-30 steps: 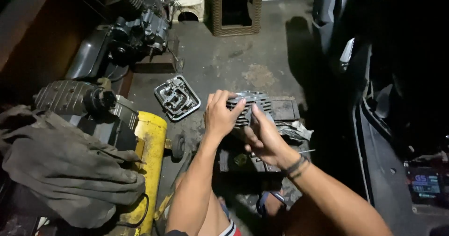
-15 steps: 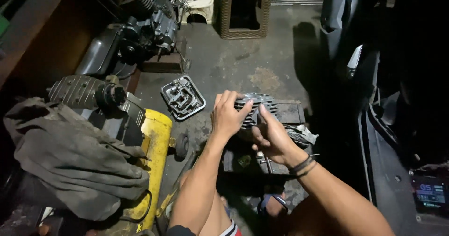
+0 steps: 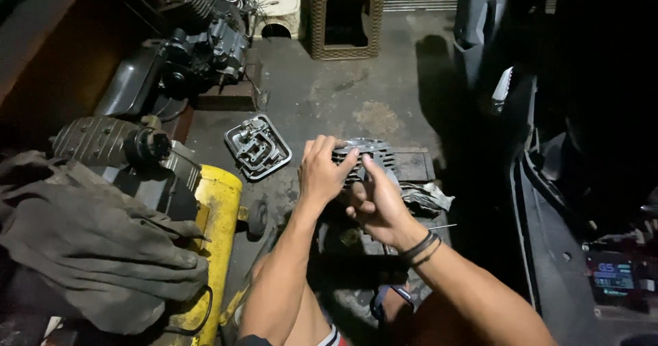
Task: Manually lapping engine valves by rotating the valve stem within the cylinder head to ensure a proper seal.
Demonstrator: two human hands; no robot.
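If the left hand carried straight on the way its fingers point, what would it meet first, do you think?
The left hand points up the frame and slightly right, fingers on the finned part. Past that lies bare floor, then probably the wicker stool; depth is unclear.

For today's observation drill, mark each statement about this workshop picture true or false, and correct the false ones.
1. Both hands are on the finned metal engine part. True.
2. The right hand wears dark bands at the wrist. True.
3. The yellow tank lies to the person's right. False: it lies to the left.
4. The left hand holds the grey cover plate. False: the plate lies apart on the floor.
5. A wicker stool stands at the far end. True.
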